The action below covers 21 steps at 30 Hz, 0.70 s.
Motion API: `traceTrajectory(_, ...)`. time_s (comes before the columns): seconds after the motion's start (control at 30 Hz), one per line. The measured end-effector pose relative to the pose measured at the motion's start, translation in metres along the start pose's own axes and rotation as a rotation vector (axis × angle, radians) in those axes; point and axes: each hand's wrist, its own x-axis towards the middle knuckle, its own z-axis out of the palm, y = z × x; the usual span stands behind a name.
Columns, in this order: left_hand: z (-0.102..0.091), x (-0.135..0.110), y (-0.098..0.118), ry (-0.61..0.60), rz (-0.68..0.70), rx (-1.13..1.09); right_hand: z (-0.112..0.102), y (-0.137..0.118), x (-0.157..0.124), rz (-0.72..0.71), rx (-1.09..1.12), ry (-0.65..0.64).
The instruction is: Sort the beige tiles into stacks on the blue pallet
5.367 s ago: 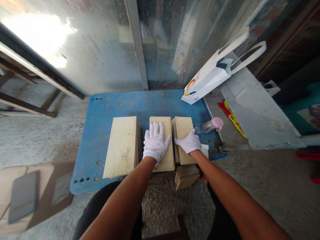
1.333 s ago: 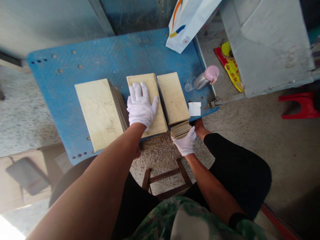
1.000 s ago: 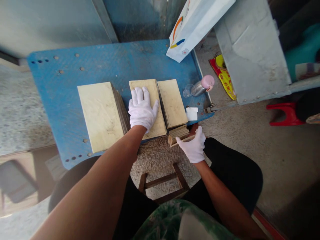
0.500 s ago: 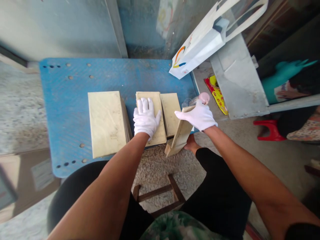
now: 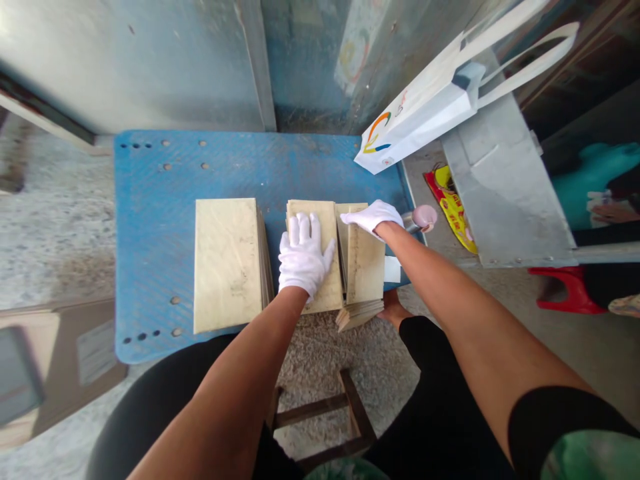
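Note:
My left hand (image 5: pixel 304 257), in a white glove, lies flat with fingers apart on the middle stack of thin pale boards (image 5: pixel 325 293). My right hand (image 5: pixel 374 217), gloved too, is at the far edge of a pale board (image 5: pixel 367 267) on the right. Its thumb points left along that edge; its other fingers are mostly hidden. More boards (image 5: pixel 361 315) show below this board's near edge, sticking out past the table edge. A wider stack of boards (image 5: pixel 227 263) stands to the left on the blue table (image 5: pixel 155 253).
A white paper bag (image 5: pixel 420 113) stands at the table's back right corner. Beyond my right hand is a container with a pink top (image 5: pixel 425 217). A red and yellow packet (image 5: pixel 453 210) lies beside a metal box (image 5: pixel 510 180). Another person's hand (image 5: pixel 613 212) shows at far right.
The board in my right hand has gone from steeply tilted to nearly flat over the right stack. My left hand stays on the middle stack. The whole view has shifted slightly.

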Motion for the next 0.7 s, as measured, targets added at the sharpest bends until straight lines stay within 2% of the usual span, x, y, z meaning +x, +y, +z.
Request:
traceTrajectory(0.27,0.002,0.0,0.0,0.015,0.003,0.025,0.015,-0.014,0.025,0.034,-0.004,0.006)
traceTrajectory(0.7,0.003,0.0,0.0,0.005,0.01,0.018,0.027,-0.028,0.036,-0.003,-0.017,0.028)
